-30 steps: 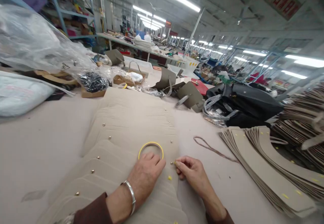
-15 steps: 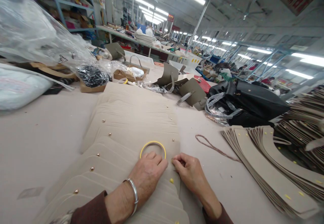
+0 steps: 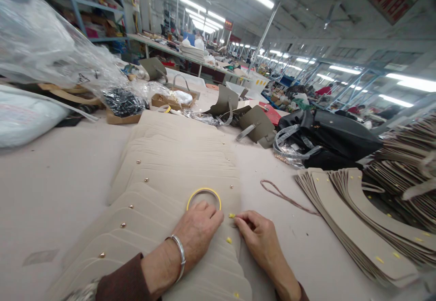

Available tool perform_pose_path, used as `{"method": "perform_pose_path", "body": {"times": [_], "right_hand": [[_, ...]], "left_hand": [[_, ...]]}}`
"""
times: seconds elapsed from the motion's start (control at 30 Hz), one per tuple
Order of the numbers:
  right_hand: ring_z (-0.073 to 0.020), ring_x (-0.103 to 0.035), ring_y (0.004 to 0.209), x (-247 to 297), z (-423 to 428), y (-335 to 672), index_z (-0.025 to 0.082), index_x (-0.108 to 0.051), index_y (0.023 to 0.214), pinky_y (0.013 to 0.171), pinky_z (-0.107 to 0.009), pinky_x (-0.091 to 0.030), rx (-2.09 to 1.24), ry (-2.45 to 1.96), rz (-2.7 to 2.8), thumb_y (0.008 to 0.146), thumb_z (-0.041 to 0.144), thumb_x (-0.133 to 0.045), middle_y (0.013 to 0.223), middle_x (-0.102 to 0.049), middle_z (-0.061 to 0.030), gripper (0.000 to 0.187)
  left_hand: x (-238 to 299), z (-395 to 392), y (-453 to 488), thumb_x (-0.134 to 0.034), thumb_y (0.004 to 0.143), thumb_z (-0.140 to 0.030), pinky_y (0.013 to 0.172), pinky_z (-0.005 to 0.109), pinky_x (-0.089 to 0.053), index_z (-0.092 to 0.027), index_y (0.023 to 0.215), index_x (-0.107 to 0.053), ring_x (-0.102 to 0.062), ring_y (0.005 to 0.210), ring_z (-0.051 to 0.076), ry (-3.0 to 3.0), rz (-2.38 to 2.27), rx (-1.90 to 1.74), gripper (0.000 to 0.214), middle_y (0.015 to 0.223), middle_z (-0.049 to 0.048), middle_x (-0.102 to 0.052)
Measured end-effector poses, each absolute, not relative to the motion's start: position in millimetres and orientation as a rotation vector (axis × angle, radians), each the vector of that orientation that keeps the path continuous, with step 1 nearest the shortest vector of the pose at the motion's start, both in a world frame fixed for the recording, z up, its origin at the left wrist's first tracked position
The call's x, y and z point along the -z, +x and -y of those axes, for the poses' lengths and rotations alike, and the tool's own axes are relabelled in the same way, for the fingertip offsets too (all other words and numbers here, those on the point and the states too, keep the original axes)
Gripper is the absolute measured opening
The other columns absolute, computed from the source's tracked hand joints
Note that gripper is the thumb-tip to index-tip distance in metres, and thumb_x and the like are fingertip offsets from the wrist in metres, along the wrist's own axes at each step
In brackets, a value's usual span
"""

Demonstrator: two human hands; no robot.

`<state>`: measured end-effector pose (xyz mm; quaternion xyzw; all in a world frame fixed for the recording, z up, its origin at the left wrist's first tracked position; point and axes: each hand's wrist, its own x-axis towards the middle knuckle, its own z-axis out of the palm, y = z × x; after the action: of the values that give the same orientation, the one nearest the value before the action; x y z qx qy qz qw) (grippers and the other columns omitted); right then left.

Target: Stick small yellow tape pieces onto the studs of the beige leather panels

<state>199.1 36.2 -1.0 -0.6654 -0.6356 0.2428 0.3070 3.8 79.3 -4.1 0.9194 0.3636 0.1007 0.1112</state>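
A long overlapping row of beige cut panels (image 3: 177,165) with small brass studs lies on the table. My left hand (image 3: 199,230), wearing a silver bangle, rests curled on the panels with its fingers touching a yellow tape ring (image 3: 203,196). My right hand (image 3: 259,237) is beside it, its finger and thumb pinched on a small yellow piece (image 3: 232,215) at the panel's right edge. Another yellow bit (image 3: 229,240) lies on the panel between my hands.
Stacks of curved beige pieces (image 3: 357,219) fan out at the right, with a loose cord (image 3: 282,196) before them. Black bags (image 3: 334,142), olive bag parts (image 3: 255,124), cardboard trays and plastic bags (image 3: 44,51) crowd the back. Bare table (image 3: 51,192) lies at the left.
My right hand's pinch has stayed at the panel's right edge, shifting slightly. A yellow piece now shows at its fingertips. My left hand stays by the tape ring.
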Motion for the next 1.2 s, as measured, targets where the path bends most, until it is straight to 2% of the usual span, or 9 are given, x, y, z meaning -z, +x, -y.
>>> {"method": "perform_pose_path", "body": {"times": [0.1,0.37,0.47,0.57,0.7,0.8,0.93,1.1,1.2], "right_hand": [[-0.0188,-0.064,0.072,1.5,-37.6,189.9,0.020,-0.071,0.078,0.068,-0.027,-0.043,-0.491,-1.828,1.774,0.087,0.027,-0.055,0.077,-0.071,-0.0048,0.019],[-0.0150,-0.060,0.063,-2.4,-53.6,175.4,0.020,-0.067,0.073,0.063,-0.024,-0.039,-0.346,-1.946,1.833,0.080,0.021,-0.057,0.069,-0.067,-0.0007,0.012],[-0.0133,-0.057,0.058,-10.5,-52.8,178.2,0.020,-0.067,0.068,0.057,-0.022,-0.037,-0.458,-1.955,1.863,0.077,0.018,-0.056,0.062,-0.065,0.0012,0.014],[-0.0113,-0.054,0.052,-19.1,-49.7,186.1,0.019,-0.069,0.063,0.050,-0.020,-0.033,-0.709,-1.941,1.907,0.073,0.017,-0.056,0.055,-0.062,0.0033,0.016],[-0.0100,-0.050,0.048,-25.3,-49.7,196.3,0.017,-0.070,0.057,0.045,-0.019,-0.028,-0.946,-1.826,2.004,0.071,0.015,-0.057,0.048,-0.059,0.0043,0.019],[-0.0128,-0.059,0.059,-27.3,-50.6,197.2,0.018,-0.074,0.072,0.053,-0.020,-0.039,-0.813,-1.714,1.824,0.080,0.019,-0.056,0.064,-0.069,0.0014,0.019],[-0.0153,-0.063,0.072,-28.9,-45.8,189.4,0.018,-0.071,0.093,0.068,-0.025,-0.048,-0.605,-1.443,1.727,0.085,0.019,-0.059,0.084,-0.072,-0.0035,0.015],[-0.0170,-0.062,0.079,-24.4,-42.2,176.3,0.019,-0.064,0.102,0.072,-0.028,-0.049,-0.413,-1.141,1.952,0.086,0.010,-0.055,0.090,-0.069,-0.0063,0.021],[-0.0173,-0.061,0.079,-19.1,-43.4,171.2,0.020,-0.063,0.096,0.072,-0.028,-0.049,-0.308,-1.087,2.005,0.087,0.008,-0.050,0.086,-0.069,-0.0059,0.020]], "left_hand": [[4.1,-79.6,3.9,-0.048,0.090,-0.010,0.074,0.038,-0.046,-0.018,0.088,-0.056,-0.050,0.083,0.023,2.717,-1.056,-0.340,0.012,0.089,0.0046,-0.060],[-0.7,-75.1,0.3,-0.044,0.092,-0.012,0.066,0.034,-0.041,-0.018,0.085,-0.054,-0.048,0.075,0.021,2.713,-0.964,-0.603,0.014,0.081,0.0040,-0.056],[-4.8,-75.8,-4.6,-0.041,0.093,-0.011,0.062,0.032,-0.039,-0.018,0.083,-0.052,-0.048,0.071,0.019,2.684,-0.930,-0.696,0.017,0.078,0.0032,-0.054],[-6.4,-78.9,-9.3,-0.038,0.094,-0.011,0.060,0.030,-0.040,-0.018,0.081,-0.052,-0.050,0.069,0.019,2.663,-0.916,-0.749,0.020,0.076,0.0027,-0.055],[-5.6,-82.0,-11.4,-0.036,0.097,-0.014,0.058,0.027,-0.044,-0.018,0.092,-0.055,-0.054,0.066,0.017,2.617,-0.829,-0.907,0.021,0.073,0.0013,-0.058],[-4.4,-82.5,-11.5,-0.039,0.098,-0.016,0.065,0.023,-0.050,-0.018,0.111,-0.054,-0.062,0.073,0.014,2.553,-0.739,-1.067,0.020,0.082,0.0015,-0.066],[-1.5,-82.2,-12.7,-0.039,0.100,-0.023,0.071,0.021,-0.054,-0.014,0.138,-0.036,-0.068,0.079,0.013,2.568,-0.773,-1.073,0.039,0.098,0.0053,-0.071],[1.9,-81.5,-11.9,-0.034,0.101,-0.028,0.065,0.023,-0.056,-0.014,0.136,-0.037,-0.070,0.076,0.015,2.637,-0.836,-1.089,0.038,0.100,0.0077,-0.072],[2.1,-80.0,-10.1,-0.033,0.102,-0.026,0.064,0.023,-0.056,-0.014,0.135,-0.035,-0.070,0.077,0.015,2.653,-0.793,-1.095,0.036,0.099,0.0072,-0.072]]}}
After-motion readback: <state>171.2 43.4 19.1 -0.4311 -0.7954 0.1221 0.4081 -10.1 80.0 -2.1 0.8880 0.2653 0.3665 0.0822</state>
